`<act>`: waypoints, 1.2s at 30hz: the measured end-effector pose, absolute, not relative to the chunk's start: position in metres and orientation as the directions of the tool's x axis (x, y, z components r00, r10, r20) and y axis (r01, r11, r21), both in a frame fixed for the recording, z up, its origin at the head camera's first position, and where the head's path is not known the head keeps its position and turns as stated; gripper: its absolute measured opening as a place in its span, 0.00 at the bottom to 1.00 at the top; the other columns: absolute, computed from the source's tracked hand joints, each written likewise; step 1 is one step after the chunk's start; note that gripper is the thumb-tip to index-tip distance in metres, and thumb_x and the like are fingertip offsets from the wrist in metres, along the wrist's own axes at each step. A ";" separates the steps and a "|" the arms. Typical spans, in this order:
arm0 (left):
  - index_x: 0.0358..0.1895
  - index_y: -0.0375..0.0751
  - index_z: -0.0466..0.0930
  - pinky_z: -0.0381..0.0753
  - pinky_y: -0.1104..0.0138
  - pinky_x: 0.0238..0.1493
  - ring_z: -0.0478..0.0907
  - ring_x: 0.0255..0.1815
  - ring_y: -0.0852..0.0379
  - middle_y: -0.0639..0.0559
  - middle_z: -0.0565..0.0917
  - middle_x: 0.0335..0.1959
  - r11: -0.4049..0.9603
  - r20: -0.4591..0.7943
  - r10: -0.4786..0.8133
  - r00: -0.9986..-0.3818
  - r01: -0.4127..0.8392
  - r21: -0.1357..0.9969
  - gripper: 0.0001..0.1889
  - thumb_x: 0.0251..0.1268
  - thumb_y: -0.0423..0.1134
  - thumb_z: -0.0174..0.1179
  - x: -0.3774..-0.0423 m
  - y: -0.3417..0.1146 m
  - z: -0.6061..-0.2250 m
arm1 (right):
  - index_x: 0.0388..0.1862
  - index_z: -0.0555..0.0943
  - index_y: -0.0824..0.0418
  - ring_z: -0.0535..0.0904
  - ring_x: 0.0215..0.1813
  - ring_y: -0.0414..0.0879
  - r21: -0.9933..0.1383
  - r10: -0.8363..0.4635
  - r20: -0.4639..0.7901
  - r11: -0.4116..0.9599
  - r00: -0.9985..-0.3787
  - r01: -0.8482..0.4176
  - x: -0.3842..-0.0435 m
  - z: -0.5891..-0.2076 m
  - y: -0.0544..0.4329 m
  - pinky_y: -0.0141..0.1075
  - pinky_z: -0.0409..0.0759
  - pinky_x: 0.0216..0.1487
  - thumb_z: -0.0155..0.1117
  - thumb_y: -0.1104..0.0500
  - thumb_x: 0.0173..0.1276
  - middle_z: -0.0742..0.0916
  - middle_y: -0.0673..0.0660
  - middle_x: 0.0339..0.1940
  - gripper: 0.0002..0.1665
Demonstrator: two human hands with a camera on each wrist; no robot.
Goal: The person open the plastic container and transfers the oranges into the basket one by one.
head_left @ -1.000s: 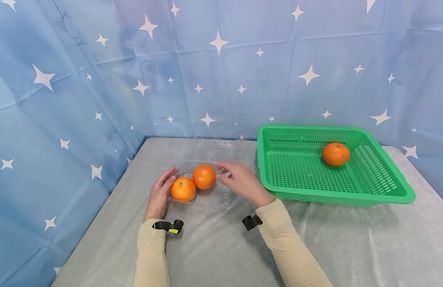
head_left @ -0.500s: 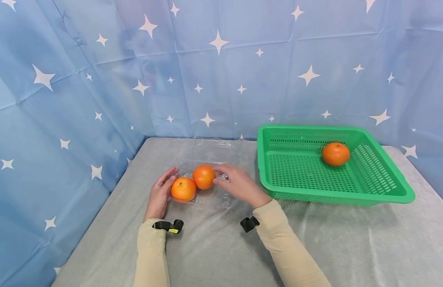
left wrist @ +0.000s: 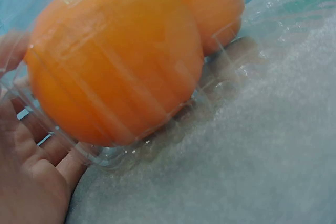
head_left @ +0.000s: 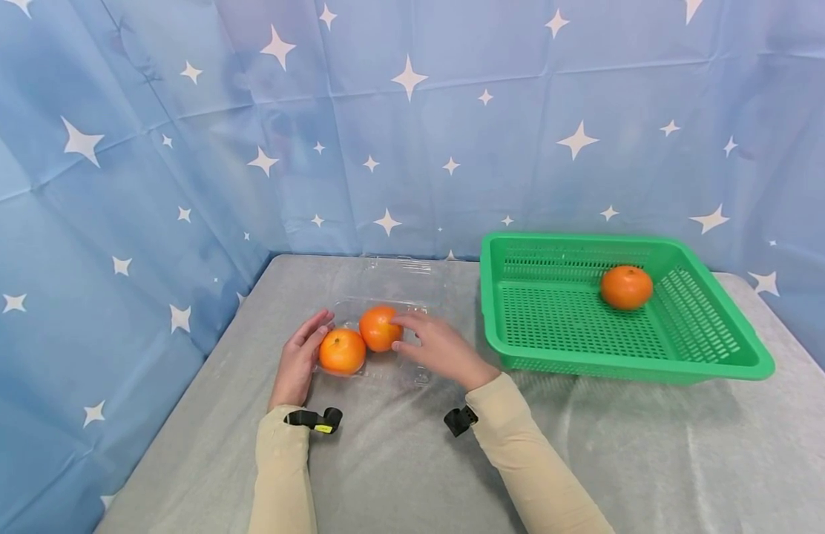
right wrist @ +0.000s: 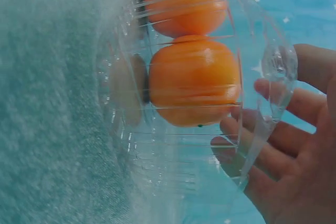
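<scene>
Two oranges lie side by side in a clear plastic clamshell box whose lid [head_left: 402, 278] is folded back behind it. My left hand [head_left: 297, 365] holds the box's left end, thumb at the rim beside the nearer orange [head_left: 342, 352]. In the left wrist view its fingers lie outside the clear wall. My right hand [head_left: 442, 348] reaches over the box's right side, fingers spread and slightly bent. Its fingertips are at the right side of the farther orange [head_left: 378, 328]; whether they touch it I cannot tell. In the right wrist view the clear wall [right wrist: 178, 145] partly covers the oranges.
A green plastic basket [head_left: 626, 367] stands to the right of the box, with one orange [head_left: 626, 288] in its back right part. A grey cloth [head_left: 399, 460] covers the table. Blue star-patterned curtains [head_left: 486, 148] hang behind and at the left.
My right hand has moved left, from beside the farther orange until its fingers overlap that orange's right edge. The left hand, the box and the oranges have stayed in place.
</scene>
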State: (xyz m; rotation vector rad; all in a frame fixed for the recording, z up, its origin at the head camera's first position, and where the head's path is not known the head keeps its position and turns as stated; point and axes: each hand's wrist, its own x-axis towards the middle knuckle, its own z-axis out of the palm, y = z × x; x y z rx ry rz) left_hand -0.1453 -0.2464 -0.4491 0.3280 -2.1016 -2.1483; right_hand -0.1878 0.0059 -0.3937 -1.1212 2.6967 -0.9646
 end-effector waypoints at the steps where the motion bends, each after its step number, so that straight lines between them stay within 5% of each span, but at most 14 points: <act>1: 0.62 0.52 0.65 0.59 0.58 0.62 0.64 0.61 0.58 0.57 0.69 0.60 -0.034 -0.076 -0.232 -0.970 -0.070 0.997 0.23 0.64 0.49 0.50 -0.145 -0.246 -0.448 | 0.59 0.71 0.53 0.64 0.63 0.47 -0.573 -0.660 0.168 0.539 -0.732 -0.617 -0.187 -0.394 0.006 0.43 0.64 0.60 0.57 0.48 0.63 0.72 0.52 0.61 0.26; 11: 0.64 0.46 0.62 0.58 0.56 0.63 0.62 0.63 0.53 0.52 0.67 0.62 -0.035 -0.079 -0.213 -0.974 -0.073 0.997 0.25 0.66 0.46 0.49 -0.137 -0.240 -0.431 | 0.61 0.69 0.53 0.62 0.65 0.48 -0.544 -0.666 0.142 0.565 -0.732 -0.620 -0.186 -0.397 0.002 0.44 0.63 0.60 0.56 0.47 0.63 0.66 0.53 0.66 0.28; 18: 0.62 0.53 0.65 0.59 0.58 0.62 0.64 0.61 0.58 0.57 0.69 0.60 -0.029 -0.070 -0.233 -0.970 -0.066 0.997 0.22 0.65 0.48 0.50 -0.144 -0.246 -0.447 | 0.64 0.66 0.51 0.60 0.66 0.49 -0.540 -0.673 0.101 0.582 -0.733 -0.608 -0.184 -0.398 0.000 0.45 0.63 0.60 0.56 0.45 0.62 0.62 0.53 0.68 0.31; 36: 0.62 0.53 0.66 0.61 0.61 0.61 0.65 0.60 0.60 0.59 0.70 0.58 -0.031 -0.044 -0.228 -0.973 -0.038 0.999 0.22 0.64 0.48 0.50 -0.145 -0.247 -0.452 | 0.66 0.62 0.52 0.60 0.65 0.49 -0.499 -0.656 0.135 0.602 -0.742 -0.623 -0.181 -0.402 -0.006 0.45 0.66 0.58 0.61 0.48 0.59 0.59 0.54 0.69 0.36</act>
